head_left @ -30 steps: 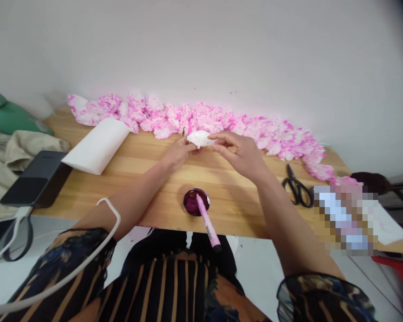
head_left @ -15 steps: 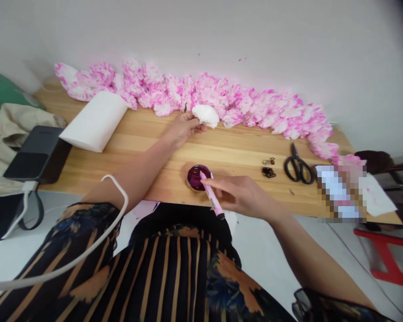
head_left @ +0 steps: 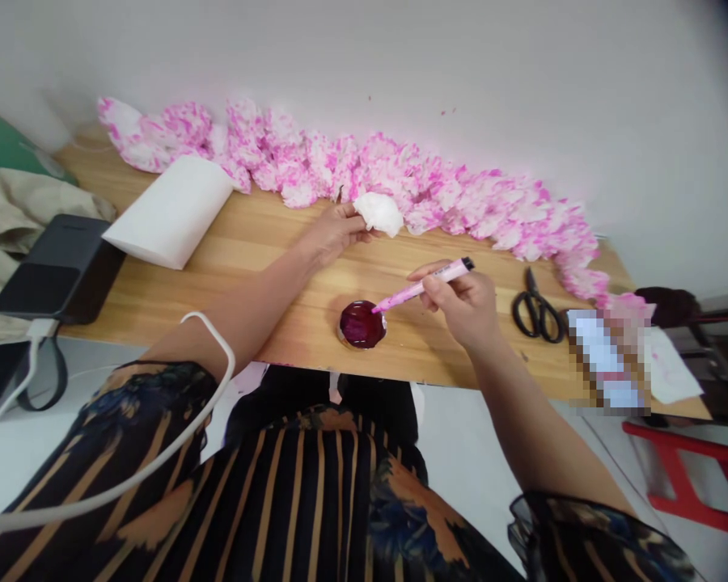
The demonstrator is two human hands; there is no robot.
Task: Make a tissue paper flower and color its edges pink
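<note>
My left hand [head_left: 333, 232] pinches a white paper flower [head_left: 378, 212] and holds it just above the wooden table [head_left: 248, 275], in front of a long row of pink-stained paper flowers [head_left: 364, 174]. My right hand [head_left: 464, 301] grips a pink marker [head_left: 421, 285] by its rear half. The marker slants down to the left, its tip at the rim of a small round dish of dark magenta dye [head_left: 361, 325] near the table's front edge.
Black scissors [head_left: 537, 309] lie right of my right hand. A white paper pack [head_left: 170, 212] and a dark power bank [head_left: 54, 268] with a cable sit at the left. A blurred-out object [head_left: 607, 364] and stained paper lie at the right end; a red stool [head_left: 692, 477] stands below.
My right hand left the white flower, dropped to the dish, took the pink marker that lay across it and lifted it. My left hand kept the flower, moving it slightly right.
</note>
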